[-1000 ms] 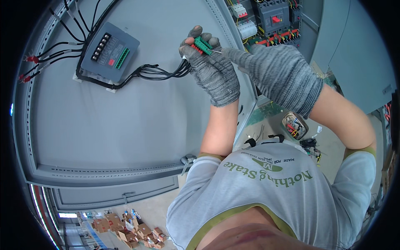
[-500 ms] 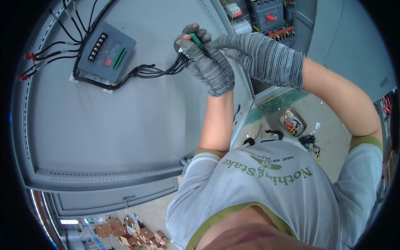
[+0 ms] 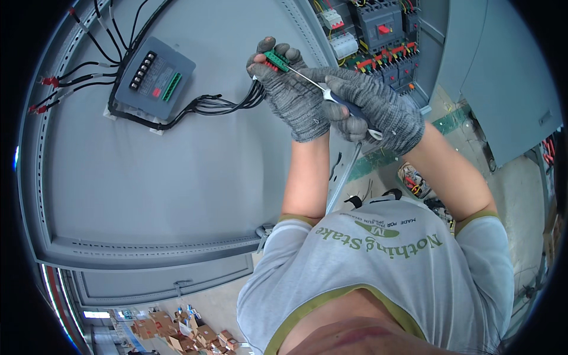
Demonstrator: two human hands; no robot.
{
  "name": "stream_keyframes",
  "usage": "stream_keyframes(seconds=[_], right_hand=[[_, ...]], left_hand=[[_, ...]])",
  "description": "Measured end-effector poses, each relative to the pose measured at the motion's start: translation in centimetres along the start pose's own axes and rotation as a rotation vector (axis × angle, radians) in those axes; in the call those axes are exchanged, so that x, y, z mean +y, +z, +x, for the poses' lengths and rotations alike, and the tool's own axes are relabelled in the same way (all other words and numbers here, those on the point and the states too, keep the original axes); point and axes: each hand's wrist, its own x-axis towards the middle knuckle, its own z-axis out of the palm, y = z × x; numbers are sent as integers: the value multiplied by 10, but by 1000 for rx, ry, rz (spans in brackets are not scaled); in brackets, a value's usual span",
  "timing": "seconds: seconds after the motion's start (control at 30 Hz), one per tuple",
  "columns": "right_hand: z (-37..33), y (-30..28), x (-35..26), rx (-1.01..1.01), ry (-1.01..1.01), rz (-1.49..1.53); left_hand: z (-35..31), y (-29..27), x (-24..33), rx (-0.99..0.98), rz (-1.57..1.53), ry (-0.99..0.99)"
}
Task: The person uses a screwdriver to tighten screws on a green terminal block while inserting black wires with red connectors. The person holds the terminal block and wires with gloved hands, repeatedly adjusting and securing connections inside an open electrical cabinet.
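In a grey knit glove, my left hand (image 3: pixel 291 97) is closed around a green terminal block plug (image 3: pixel 276 60), with red wire ends showing beside it. A bundle of black wires (image 3: pixel 231 102) runs from that hand to the grey meter module (image 3: pixel 155 77) on the cabinet door. My right hand (image 3: pixel 376 109), gloved alike, grips a small screwdriver (image 3: pixel 349 105) with a dark blue and white handle. The thin shaft points up and left, its tip at the plug; whether it sits in a screw cannot be made out.
The grey cabinet door (image 3: pixel 165 183) spans the left side. At the upper right, the open cabinet holds circuit breakers (image 3: pixel 381 26) and red-topped terminals. A box of tools (image 3: pixel 412 180) stands on the floor below my right forearm. Cardboard boxes (image 3: pixel 201 334) lie at the lower left.
My right hand has turned and drawn back to the lower right, bringing the screwdriver into sight. The left hand stays in place, and more of the green plug shows.
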Motion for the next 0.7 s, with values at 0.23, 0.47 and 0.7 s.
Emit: stream_keyframes(seconds=[0.23,0.47,0.7], right_hand=[[-17,-5,-33,233,-279,-962],[17,-15,-24,375,-505,-978],[61,9,-8,206,-496,-695]], left_hand=[[-1,9,5,-48,-208,-36],[-11,16,19,-76,-72,-115],[-22,14,29,55,111,-126]])
